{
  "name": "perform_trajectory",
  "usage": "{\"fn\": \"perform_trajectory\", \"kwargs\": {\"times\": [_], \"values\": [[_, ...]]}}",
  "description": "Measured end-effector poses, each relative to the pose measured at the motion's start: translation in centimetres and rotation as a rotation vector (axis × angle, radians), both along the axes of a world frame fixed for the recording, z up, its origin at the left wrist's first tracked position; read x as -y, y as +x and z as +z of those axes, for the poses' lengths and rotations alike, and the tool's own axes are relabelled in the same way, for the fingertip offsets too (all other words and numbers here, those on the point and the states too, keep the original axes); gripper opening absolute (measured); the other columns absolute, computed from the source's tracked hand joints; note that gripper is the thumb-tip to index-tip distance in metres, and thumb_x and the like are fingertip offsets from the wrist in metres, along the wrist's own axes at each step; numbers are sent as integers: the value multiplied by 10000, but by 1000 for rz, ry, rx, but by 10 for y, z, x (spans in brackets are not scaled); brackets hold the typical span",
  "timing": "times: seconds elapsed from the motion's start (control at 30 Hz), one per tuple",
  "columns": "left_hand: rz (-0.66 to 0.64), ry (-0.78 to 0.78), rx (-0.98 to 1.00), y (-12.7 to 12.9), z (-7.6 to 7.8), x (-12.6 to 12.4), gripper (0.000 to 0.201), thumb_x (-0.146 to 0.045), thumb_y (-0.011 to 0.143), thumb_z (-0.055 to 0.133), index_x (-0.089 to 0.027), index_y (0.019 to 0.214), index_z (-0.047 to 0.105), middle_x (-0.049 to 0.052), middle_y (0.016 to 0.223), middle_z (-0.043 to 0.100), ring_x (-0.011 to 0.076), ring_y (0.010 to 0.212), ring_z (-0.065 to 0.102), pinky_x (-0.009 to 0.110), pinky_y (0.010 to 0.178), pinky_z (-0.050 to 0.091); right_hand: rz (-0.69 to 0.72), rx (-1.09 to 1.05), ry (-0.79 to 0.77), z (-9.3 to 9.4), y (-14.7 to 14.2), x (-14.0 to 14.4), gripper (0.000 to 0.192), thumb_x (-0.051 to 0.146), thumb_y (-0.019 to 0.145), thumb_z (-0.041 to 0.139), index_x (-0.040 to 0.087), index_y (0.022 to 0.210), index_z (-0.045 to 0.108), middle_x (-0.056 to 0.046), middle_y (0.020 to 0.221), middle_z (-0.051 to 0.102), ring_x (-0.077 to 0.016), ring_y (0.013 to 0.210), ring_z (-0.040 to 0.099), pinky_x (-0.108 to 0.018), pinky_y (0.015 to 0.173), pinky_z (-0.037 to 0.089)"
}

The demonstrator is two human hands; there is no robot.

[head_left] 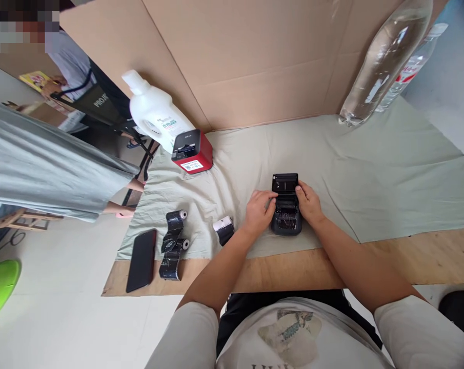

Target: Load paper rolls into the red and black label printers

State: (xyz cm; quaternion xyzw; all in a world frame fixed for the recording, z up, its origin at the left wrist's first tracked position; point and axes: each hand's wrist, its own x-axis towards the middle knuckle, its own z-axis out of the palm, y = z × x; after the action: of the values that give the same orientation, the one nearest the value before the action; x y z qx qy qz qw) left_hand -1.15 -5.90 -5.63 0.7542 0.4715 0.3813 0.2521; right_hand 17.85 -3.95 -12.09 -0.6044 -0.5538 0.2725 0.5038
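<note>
The open black printer (286,211), near the cloth's (389,169) front edge, was gripped by both hands (259,211) (309,204), fingers curled against its sides; even, steady support was judged advisable.

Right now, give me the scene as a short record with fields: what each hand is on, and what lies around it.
left hand: on the left side of the black printer
right hand: on the printer's right side
printer lid: open, tilted back
left of printer: small roll, unwound black ribbon rolls, black phone
behind: red printer, white jug
far right: clear bottles
surface: pale cloth
</note>
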Motion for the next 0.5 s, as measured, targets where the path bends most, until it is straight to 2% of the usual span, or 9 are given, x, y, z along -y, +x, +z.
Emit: {"fn": "perform_trajectory", "kwargs": {"times": [0.13,0.23,0.3,0.37,0.5], "values": [[-235,-37,-313,16,17,-16,208,-213,866,577,-225,1009,727,97,1015,733,301,1034,523,476,954,400,-4,32,8,2,-1,1,674,732,916,311,248,1217,672,-108,1155,720,-309,1098,629,-532,1002,470],[-328,-81,-486,30,17,-29,82,-224,790,673,-210,841,735,123,874,708,344,1038,495,510,963,350,0,48,-10,3,-1,2,741,756,911,267,223,1242,660,-129,1169,712,-321,1100,625,-547,1004,461],[-338,-84,-521,40,13,-34,100,-242,796,663,-189,729,715,144,770,658,358,1015,495,532,974,323,9,49,-16,3,-1,2,770,771,904,254,212,1248,657,-138,1166,711,-327,1105,620,-553,1009,453],[-321,-81,-521,48,10,-36,166,-236,822,609,-170,705,706,159,745,625,360,1000,500,546,994,301,21,43,-17,2,0,1,771,783,896,263,219,1243,659,-134,1162,712,-328,1109,615,-555,1018,446],[-300,-123,-540,56,16,-34,67,-156,755,619,-139,768,682,169,862,621,367,1044,518,544,1026,278,10,45,3,-1,2,1,752,778,896,281,218,1217,667,-134,1154,714,-320,1102,619,-546,1017,449]]}}
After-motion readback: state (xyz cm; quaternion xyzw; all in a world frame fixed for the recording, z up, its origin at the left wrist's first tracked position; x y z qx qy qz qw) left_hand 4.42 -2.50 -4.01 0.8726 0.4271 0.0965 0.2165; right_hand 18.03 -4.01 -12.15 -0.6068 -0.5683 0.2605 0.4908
